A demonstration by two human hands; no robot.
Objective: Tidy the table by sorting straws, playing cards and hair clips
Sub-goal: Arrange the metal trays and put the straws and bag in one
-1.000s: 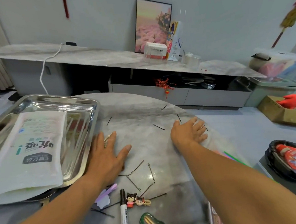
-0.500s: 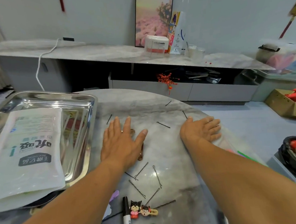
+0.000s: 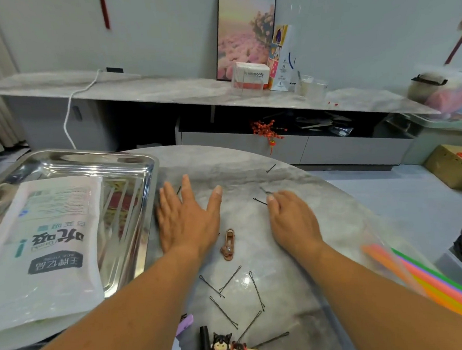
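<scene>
My left hand (image 3: 185, 221) had slid further out from the steel tray (image 3: 132, 164) and lay flat, fingers spread, uncovering the brown hair clip (image 3: 228, 244) just beside its wrist; my right hand (image 3: 290, 220) had drawn in from the table's far edge, fingers curled over a bobby pin (image 3: 260, 201), though I could not tell whether it was pinched; more pins (image 3: 223, 309) lay scattered nearer me, the straws (image 3: 431, 279) at my right; gathering clips seemed under way
</scene>
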